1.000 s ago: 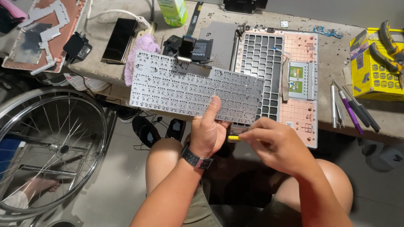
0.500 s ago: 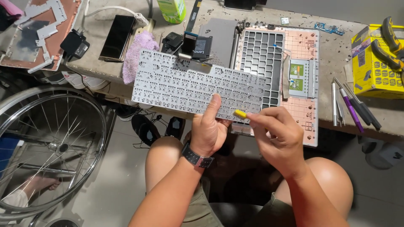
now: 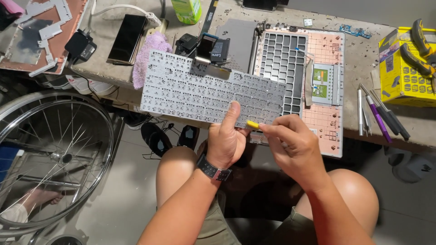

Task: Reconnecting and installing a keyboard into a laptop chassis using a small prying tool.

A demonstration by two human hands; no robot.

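Observation:
My left hand grips the lower edge of a grey metal keyboard plate, thumb pressed on its face, holding it flat above my knees. My right hand pinches a small tool with a yellow tip right against the plate's lower right edge. A dark watch is on my left wrist. Behind the plate an opened laptop case with an empty key grid lies on the workbench.
The workbench carries a phone, a purple cloth, a green bottle, several screwdrivers and a yellow box with pliers. A bicycle wheel stands at the left. Dark shoes lie on the floor.
Both hands have lifted the keyboard plate slightly up and right. The yellow-tipped tool has moved from below the plate's edge up against it.

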